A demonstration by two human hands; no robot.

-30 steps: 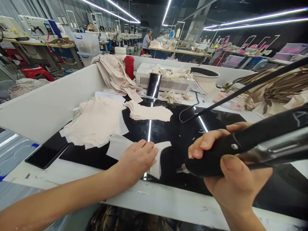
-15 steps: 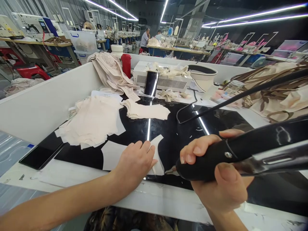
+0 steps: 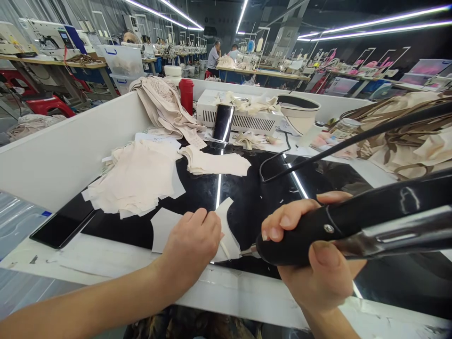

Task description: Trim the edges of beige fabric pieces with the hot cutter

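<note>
My right hand [image 3: 318, 254] wraps round a thick black hand-held tool [image 3: 300, 235] with a long metal lever and a narrow metal tip. That tip meets the right corner of a pale, curved cut piece [image 3: 164, 228] lying on the glossy black board [image 3: 254, 212]. Over the middle of this piece, my left hand [image 3: 194, 249] is closed with its knuckles up. A slim white pointed stick [image 3: 225, 249] sticks out below its fingers; their grip is partly hidden. Beyond lie a wide pile of cream fabric pieces [image 3: 134, 179] and a smaller stack of cream pieces [image 3: 215, 162].
A black phone [image 3: 63, 226] lies at the left edge. Behind the board are a white vented box [image 3: 240, 120], a red bottle [image 3: 186, 96] and draped fabric [image 3: 162, 103]. A black cable [image 3: 339, 150] crosses above the right side. Two people sit far off among sewing machines.
My left hand has shifted slightly left and down, and more of the white stick shows. The right hand and tool have moved a little left, the tip staying at the piece's corner.
</note>
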